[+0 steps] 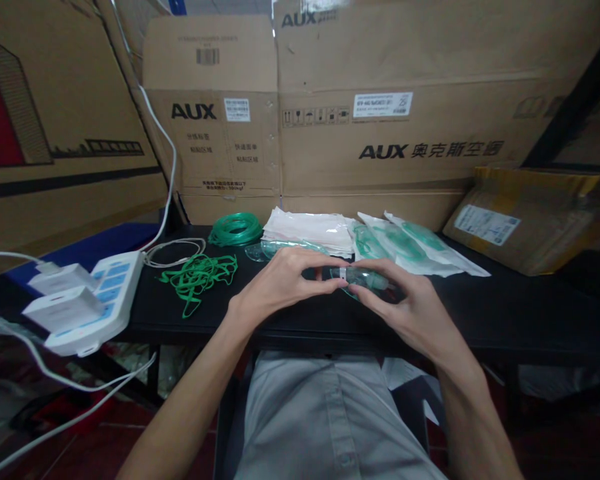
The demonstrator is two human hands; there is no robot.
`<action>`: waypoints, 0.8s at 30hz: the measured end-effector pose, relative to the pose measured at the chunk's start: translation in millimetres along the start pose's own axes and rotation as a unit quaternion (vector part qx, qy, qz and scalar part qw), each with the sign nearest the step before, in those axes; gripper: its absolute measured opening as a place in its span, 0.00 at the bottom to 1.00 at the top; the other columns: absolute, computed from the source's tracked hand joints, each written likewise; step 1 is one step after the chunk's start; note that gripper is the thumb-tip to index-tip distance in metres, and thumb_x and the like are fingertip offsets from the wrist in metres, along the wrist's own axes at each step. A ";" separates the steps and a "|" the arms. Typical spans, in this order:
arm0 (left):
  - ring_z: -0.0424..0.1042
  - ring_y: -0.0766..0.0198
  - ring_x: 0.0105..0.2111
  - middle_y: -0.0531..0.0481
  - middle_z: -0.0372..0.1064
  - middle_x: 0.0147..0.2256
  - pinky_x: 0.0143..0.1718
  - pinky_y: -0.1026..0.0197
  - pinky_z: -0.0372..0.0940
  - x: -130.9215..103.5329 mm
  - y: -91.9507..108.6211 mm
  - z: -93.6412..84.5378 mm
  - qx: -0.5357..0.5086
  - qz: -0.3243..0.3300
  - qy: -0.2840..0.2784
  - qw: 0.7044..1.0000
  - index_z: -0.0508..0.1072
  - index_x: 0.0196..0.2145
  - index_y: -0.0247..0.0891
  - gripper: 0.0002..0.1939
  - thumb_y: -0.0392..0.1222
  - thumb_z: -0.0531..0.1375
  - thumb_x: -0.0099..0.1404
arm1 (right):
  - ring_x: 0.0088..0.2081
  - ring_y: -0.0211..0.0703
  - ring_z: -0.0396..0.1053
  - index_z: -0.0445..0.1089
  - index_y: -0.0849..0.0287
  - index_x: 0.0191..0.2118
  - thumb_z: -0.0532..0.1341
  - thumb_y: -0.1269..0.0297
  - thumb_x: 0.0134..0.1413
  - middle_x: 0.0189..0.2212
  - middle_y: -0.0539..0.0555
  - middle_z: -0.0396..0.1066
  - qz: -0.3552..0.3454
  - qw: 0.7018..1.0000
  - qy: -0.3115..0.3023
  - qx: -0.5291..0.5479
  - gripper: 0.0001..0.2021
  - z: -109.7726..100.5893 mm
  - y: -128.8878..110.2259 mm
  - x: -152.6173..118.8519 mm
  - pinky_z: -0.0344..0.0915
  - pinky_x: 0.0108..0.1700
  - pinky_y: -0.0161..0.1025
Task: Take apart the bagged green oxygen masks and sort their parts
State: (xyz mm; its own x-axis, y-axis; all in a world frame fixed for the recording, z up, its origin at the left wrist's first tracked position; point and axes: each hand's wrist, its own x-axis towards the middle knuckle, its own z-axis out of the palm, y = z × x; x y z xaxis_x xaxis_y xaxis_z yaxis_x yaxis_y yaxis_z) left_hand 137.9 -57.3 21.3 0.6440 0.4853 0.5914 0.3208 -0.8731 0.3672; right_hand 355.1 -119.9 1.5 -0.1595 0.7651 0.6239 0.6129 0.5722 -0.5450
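Observation:
Both of my hands meet over the front of the black table around a clear, green-tinted plastic mask [373, 279], which looks like an oxygen mask. Thumb and fingers of my left hand [290, 275] pinch its left end by a small whitish strip [343, 273]. My right hand [405, 293] is closed round the other end, hiding part of it. Just behind my left hand lies more clear greenish plastic [295, 248], partly covered by that hand. Farther left are a tangle of green elastic straps [195, 277] and a coil of green tubing [235, 229].
A stack of white pouches [310, 229] and several filled pouches [415, 247] lie behind my hands. A power strip [113, 290] with chargers and a pale cord loop [173, 252] are left. Cardboard [370, 167] walls the back; a taped carton [530, 220] stands right.

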 end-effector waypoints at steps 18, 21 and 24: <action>0.76 0.62 0.37 0.49 0.80 0.45 0.46 0.59 0.66 -1.2 -12.4 12.9 -0.003 0.031 -0.023 0.999 0.77 0.52 0.40 0.18 0.45 0.66 0.65 | 0.21 0.38 0.64 0.79 0.58 0.41 0.62 0.55 0.59 0.24 0.50 0.74 0.075 0.995 0.027 -0.062 0.13 -3.9 -14.1 -2.2 0.61 0.27 0.35; 0.77 0.62 0.37 0.48 0.80 0.42 0.45 0.60 0.67 -1.4 -9.7 14.7 -0.029 0.032 -0.015 0.999 0.76 0.54 0.39 0.22 0.47 0.67 0.63 | 0.22 0.38 0.65 0.78 0.58 0.39 0.61 0.56 0.59 0.24 0.49 0.74 0.084 0.995 0.015 -0.054 0.13 -6.6 -17.6 -2.0 0.61 0.28 0.34; 0.77 0.61 0.36 0.48 0.80 0.40 0.44 0.60 0.67 -1.1 -5.2 14.4 -0.051 0.016 -0.027 0.998 0.76 0.54 0.39 0.24 0.50 0.67 0.63 | 0.25 0.39 0.68 0.77 0.58 0.39 0.62 0.56 0.59 0.27 0.50 0.75 0.089 0.995 0.014 -0.041 0.12 -6.8 -17.7 -2.0 0.61 0.29 0.34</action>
State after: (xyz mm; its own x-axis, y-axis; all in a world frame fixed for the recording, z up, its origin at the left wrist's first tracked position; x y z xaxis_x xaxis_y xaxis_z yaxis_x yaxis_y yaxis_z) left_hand 145.5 -54.0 8.4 0.6903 0.4519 0.5651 0.2290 -0.8773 0.4219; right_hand 349.9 -133.5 13.7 -0.0230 0.8428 0.5378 0.6911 0.4021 -0.6006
